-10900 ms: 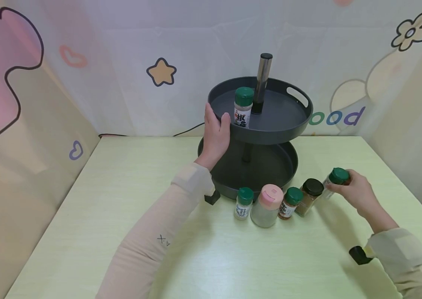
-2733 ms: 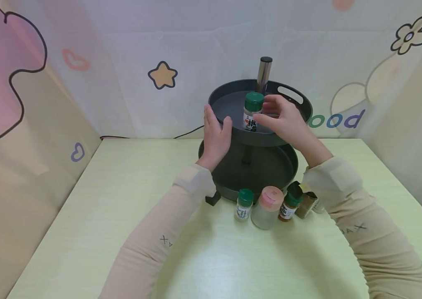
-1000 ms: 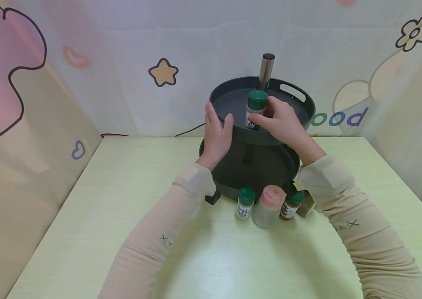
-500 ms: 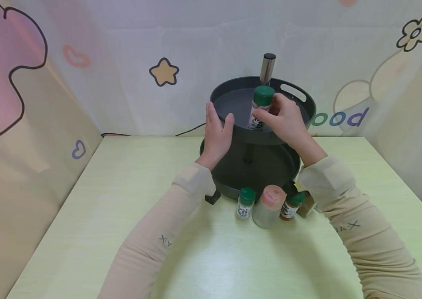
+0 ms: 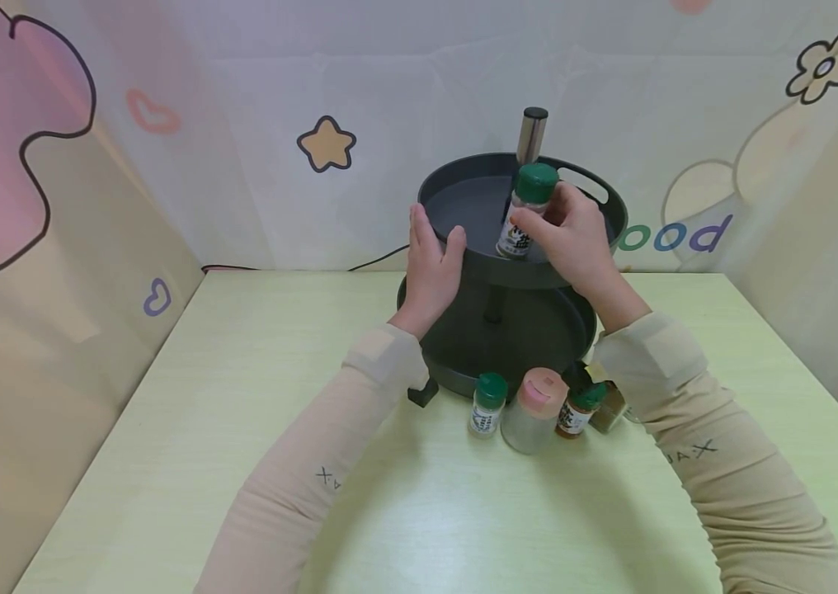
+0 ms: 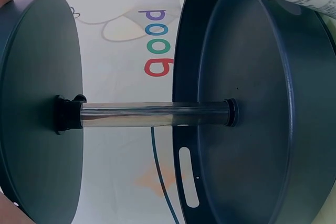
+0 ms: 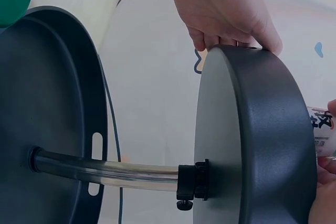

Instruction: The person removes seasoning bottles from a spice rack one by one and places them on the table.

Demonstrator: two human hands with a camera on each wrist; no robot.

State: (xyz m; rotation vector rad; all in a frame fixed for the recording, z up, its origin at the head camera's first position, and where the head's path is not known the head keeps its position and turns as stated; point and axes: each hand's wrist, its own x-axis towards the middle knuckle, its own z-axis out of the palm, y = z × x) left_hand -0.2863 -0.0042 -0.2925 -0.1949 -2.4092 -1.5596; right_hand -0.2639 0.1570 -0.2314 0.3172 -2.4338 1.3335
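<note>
My right hand [image 5: 575,235] pinches a green-capped seasoning shaker [image 5: 517,233] between thumb and fingers. The shaker leans to the right, low over the front of the upper black tray [image 5: 501,271], with its label facing me. Against that tray's left side rests my left hand [image 5: 430,272], its fingers straight and thumb raised. In the right wrist view the left hand [image 7: 226,9] touches the tray's outer wall, and part of the shaker's label [image 7: 322,129] shows past the tray's far edge. A steel post [image 5: 532,136] rises through the two-tier stand.
Before the lower tray [image 5: 456,375] stand a white-labelled green-capped shaker [image 5: 486,412], a pink-capped glass jar [image 5: 526,425], a green-capped shaker of reddish spice [image 5: 573,417] and a square spice jar [image 5: 609,408]. The right sleeve [image 5: 656,363] partly hides the rightmost ones.
Long before, the right hand was at a jar on the table; later it reached the shaker on the upper tray. In the last second the shaker has shifted right and tipped rightward. The left hand stays.
</note>
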